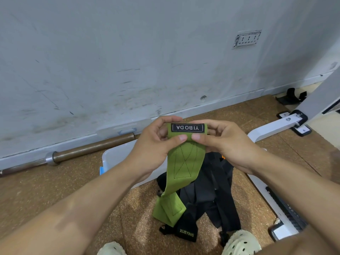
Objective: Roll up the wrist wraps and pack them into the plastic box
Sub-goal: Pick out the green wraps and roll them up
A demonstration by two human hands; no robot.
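A green wrist wrap with a black label reading YIBODA hangs in front of me, its top end curled into a small roll. My left hand and my right hand pinch that rolled end from either side, thumbs meeting on the front. The wrap's loose tail drops to the floor and folds there. Under it lies a heap of black wrist wraps, one marked XUEYING. A clear plastic box with a blue latch sits on the floor behind my left hand, partly hidden by my arm.
A barbell lies along the foot of the grey wall. A white metal frame runs on the right, with a black bracket farther back. My two pale shoes show at the bottom edge on the cork-coloured floor.
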